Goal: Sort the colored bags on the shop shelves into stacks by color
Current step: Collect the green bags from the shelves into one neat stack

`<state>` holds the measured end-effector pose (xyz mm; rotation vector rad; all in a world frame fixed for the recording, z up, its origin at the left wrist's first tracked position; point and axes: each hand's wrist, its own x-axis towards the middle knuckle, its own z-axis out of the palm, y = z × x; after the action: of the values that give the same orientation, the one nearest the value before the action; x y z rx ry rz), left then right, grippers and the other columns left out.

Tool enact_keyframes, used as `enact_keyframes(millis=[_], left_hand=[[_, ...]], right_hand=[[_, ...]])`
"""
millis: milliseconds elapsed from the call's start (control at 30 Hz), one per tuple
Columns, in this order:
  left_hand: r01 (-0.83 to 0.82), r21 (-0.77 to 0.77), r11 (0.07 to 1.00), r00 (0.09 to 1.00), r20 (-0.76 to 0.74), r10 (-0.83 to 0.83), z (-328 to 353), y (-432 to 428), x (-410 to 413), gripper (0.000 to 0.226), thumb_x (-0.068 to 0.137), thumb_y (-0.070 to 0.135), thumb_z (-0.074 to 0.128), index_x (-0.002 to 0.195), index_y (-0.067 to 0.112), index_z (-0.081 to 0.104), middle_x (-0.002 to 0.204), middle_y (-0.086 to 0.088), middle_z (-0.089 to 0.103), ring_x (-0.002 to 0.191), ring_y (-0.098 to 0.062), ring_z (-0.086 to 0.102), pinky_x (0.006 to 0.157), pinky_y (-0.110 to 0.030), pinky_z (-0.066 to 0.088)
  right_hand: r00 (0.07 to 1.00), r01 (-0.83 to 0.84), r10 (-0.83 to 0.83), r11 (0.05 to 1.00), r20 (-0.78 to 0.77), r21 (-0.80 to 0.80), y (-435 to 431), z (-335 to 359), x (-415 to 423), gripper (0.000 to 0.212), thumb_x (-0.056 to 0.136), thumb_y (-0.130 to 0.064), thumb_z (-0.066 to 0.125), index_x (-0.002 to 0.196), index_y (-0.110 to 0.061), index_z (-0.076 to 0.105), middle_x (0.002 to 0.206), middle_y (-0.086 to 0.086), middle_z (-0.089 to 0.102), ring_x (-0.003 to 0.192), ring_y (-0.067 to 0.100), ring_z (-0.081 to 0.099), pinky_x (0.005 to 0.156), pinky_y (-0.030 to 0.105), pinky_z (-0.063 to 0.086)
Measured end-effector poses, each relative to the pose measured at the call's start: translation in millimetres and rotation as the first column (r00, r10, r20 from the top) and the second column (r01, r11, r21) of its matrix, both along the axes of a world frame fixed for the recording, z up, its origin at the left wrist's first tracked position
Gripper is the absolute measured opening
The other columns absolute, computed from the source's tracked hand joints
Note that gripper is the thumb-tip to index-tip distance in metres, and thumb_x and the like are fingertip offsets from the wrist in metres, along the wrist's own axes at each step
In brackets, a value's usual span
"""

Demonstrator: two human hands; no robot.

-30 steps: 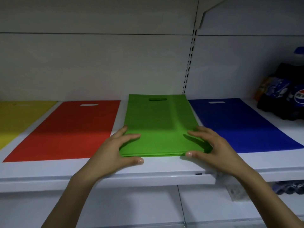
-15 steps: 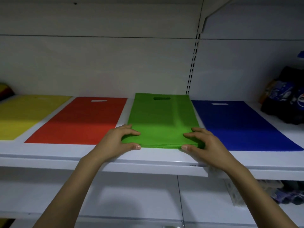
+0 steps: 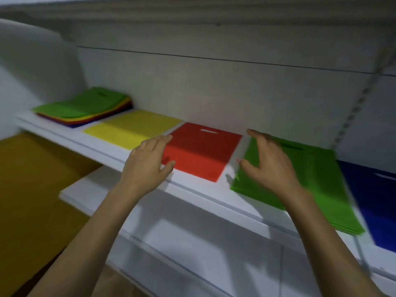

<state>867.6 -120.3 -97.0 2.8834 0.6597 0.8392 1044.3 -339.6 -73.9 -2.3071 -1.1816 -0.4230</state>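
Left hand at red bag, right hand over green stack

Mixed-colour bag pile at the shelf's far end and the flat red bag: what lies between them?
A flat yellow bag, shown in the head view.

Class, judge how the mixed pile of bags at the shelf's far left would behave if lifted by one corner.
Probably floppy: the mixed pile is thin, flat sheets. Likely to slide apart, since its layers sit offset, coloured edges showing.
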Motion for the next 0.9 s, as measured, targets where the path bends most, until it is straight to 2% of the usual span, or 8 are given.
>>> enact_keyframes(millis=[133, 333, 467, 733, 900], left_hand=[[-0.203, 0.102, 0.974, 0.978, -0.021, 0.206, -3, 38, -67, 0.062, 0.088, 0.038, 0.06, 0.143, 0.017, 0.039, 0.143, -0.005, 0.046, 0.131, -0.026, 0.042, 0.106, -0.044, 0.032], [-0.43, 0.183, 0.884, 0.899, -0.001, 0.437, 4, 101, -183, 0.061, 0.08, 0.034, 0.069, 0.133, 0.012, 0.05, 0.129, -0.008, 0.058, 0.116, -0.029, 0.054, 0.096, -0.045, 0.041], [-0.543, 0.174, 0.822, 0.833, -0.012, 0.553, 3, 146, -275, 0.063, 0.081, 0.038, 0.067, 0.135, 0.012, 0.048, 0.128, -0.008, 0.057, 0.117, -0.028, 0.054, 0.096, -0.046, 0.042], [-0.69, 0.119, 0.714, 0.712, -0.063, 0.699, -13, 231, -423, 0.065, 0.092, 0.049, 0.046, 0.146, 0.018, 0.029, 0.142, -0.004, 0.043, 0.131, -0.022, 0.039, 0.107, -0.039, 0.032], [-0.661, 0.091, 0.745, 0.735, -0.121, 0.667, -23, 277, -446, 0.065, 0.094, 0.049, 0.043, 0.148, 0.018, 0.025, 0.142, -0.003, 0.044, 0.13, -0.021, 0.041, 0.104, -0.036, 0.035]], right_hand=[[0.99, -0.112, 0.116, 0.992, 0.083, -0.051, 71, 0, -40, 0.074, 0.079, -0.055, 0.05, 0.143, -0.019, 0.037, 0.139, 0.005, 0.047, 0.125, 0.027, 0.044, 0.098, 0.04, 0.035], [0.928, -0.343, 0.352, 0.935, 0.124, -0.091, 186, -6, -135, 0.073, 0.079, -0.062, 0.045, 0.14, -0.022, 0.039, 0.137, 0.0, 0.048, 0.124, 0.022, 0.043, 0.097, 0.037, 0.031], [0.859, -0.486, 0.495, 0.868, 0.129, -0.097, 269, -7, -219, 0.079, 0.077, -0.066, 0.036, 0.144, -0.023, 0.035, 0.144, 0.0, 0.042, 0.132, 0.019, 0.037, 0.104, 0.037, 0.027], [0.756, -0.63, 0.643, 0.765, 0.122, -0.129, 398, -15, -365, 0.08, 0.08, -0.068, 0.035, 0.146, -0.025, 0.028, 0.149, -0.001, 0.035, 0.137, 0.016, 0.03, 0.109, 0.039, 0.023], [0.768, -0.604, 0.629, 0.774, 0.12, -0.19, 440, -21, -382, 0.08, 0.081, -0.068, 0.036, 0.147, -0.025, 0.027, 0.151, 0.001, 0.032, 0.138, 0.017, 0.03, 0.109, 0.04, 0.023]])
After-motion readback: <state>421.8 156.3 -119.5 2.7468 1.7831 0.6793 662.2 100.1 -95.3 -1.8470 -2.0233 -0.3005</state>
